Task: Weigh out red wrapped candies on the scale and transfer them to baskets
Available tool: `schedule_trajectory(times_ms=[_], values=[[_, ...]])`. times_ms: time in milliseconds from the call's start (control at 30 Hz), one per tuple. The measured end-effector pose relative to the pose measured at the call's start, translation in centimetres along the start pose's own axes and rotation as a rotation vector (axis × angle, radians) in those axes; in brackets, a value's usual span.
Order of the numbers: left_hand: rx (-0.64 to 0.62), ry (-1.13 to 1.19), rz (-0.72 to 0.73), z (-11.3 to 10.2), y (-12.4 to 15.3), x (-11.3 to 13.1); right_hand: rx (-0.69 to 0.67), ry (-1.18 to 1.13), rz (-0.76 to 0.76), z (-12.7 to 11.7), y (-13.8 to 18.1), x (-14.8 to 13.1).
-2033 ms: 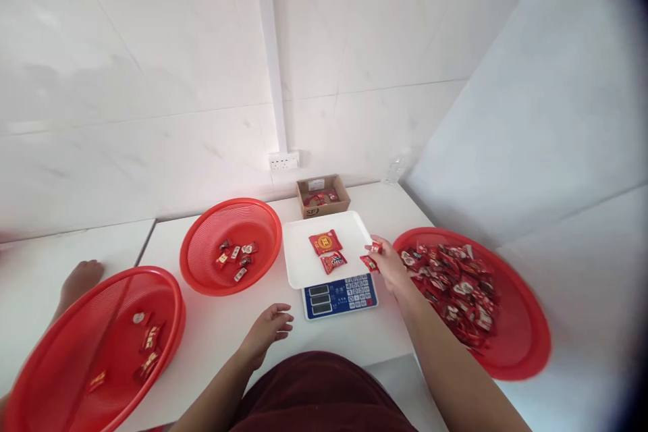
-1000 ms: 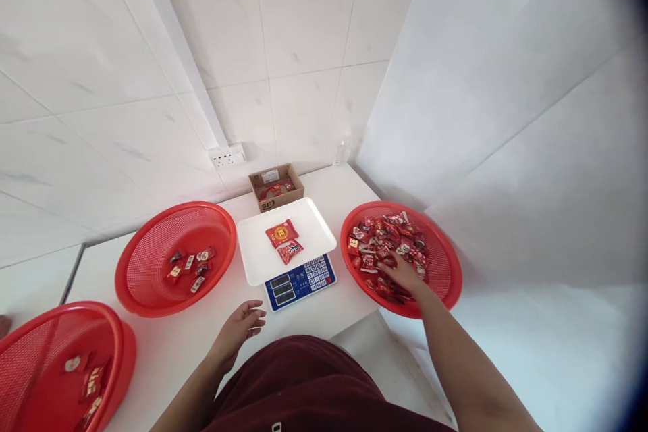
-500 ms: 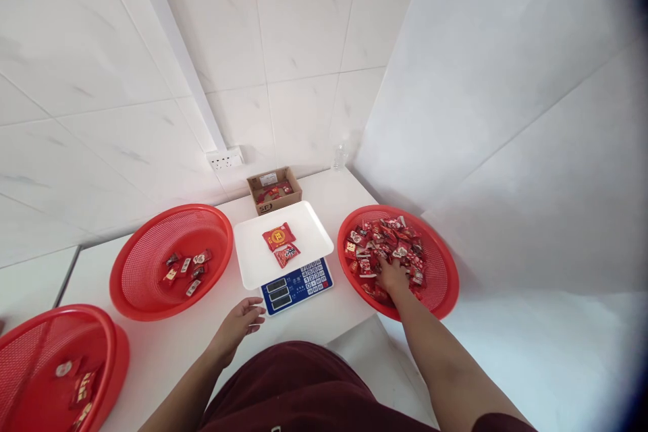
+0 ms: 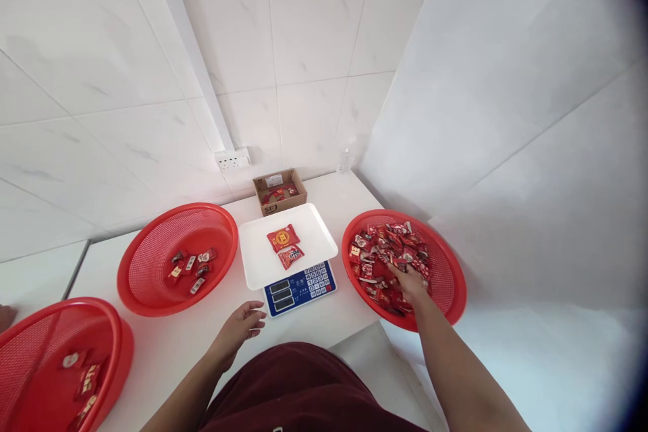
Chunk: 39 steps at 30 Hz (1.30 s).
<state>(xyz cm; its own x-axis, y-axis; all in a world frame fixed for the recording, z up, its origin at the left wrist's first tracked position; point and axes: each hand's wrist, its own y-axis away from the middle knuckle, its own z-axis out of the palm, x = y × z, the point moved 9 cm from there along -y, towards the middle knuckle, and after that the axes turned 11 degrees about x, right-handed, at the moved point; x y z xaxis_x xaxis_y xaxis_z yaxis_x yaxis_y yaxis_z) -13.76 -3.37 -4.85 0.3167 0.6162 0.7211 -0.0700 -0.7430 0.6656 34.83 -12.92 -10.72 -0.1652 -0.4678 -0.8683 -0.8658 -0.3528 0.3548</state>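
My right hand (image 4: 410, 281) reaches into the right red basket (image 4: 452, 283), touching a pile of small red-wrapped candies (image 4: 387, 250). Its fingers look stretched and apart, with the tips partly lost among the wrappers; no candy is plainly gripped. My left hand (image 4: 240, 331) hovers over the table by the lower left corner of a blue-and-white digital scale (image 4: 300, 289), fingers loosely apart and holding nothing. On the scale's white tray (image 4: 260, 266) lie two red packets, one with a round gold emblem (image 4: 283, 238) and a smaller one (image 4: 291, 257) just below it.
Left of the scale stands a red basket (image 4: 146, 263) with several small candies. Another red basket (image 4: 121, 344) sits nearer, with a few packets. A cardboard box (image 4: 283, 204) with red packets is behind the scale, near a clear bottle (image 4: 345, 160). Another person's hand (image 4: 7, 316) shows at the left edge.
My right hand has shifted slightly right and back towards me within the candy pile. My left hand stays nearly still. Another person's hand has come further into view at the left edge.
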Motion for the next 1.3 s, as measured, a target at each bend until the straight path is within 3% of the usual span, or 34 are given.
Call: schedule_trajectory(times_ms=[100,200,400,533,633,833,967,1133,1300], values=[[-0.019,-0.006,-0.011,0.3,0.1,0.1,-0.004,-0.156,0.094,-0.1,1.1,-1.6],[-0.033,0.003,-0.018,0.7,0.7,0.5,-0.152,-0.214,0.031,2.1,3.2,-5.4],[-0.054,0.038,-0.024,1.1,1.4,1.0,-0.381,0.192,-0.422,10.9,9.6,-13.0],[-0.043,0.057,-0.019,0.2,1.4,0.5,-0.482,0.426,-0.578,17.4,12.9,-14.1],[-0.011,0.064,-0.019,-0.9,1.1,-0.5,-0.513,0.515,-0.593,20.1,13.9,-13.9],[0.043,0.078,-0.043,-2.4,0.4,-2.9,-0.668,0.353,-0.464,22.4,16.0,-14.3],[0.020,0.070,-0.040,-2.2,0.3,-2.7,-0.780,0.264,-0.396,23.7,17.9,-14.5],[-0.009,0.063,-0.012,-1.6,0.8,-1.2,-0.643,0.254,-0.288,23.0,16.4,-13.1],[-0.013,0.054,-0.026,-1.4,0.6,-1.6,-0.567,0.282,-0.318,22.1,15.0,-12.1]])
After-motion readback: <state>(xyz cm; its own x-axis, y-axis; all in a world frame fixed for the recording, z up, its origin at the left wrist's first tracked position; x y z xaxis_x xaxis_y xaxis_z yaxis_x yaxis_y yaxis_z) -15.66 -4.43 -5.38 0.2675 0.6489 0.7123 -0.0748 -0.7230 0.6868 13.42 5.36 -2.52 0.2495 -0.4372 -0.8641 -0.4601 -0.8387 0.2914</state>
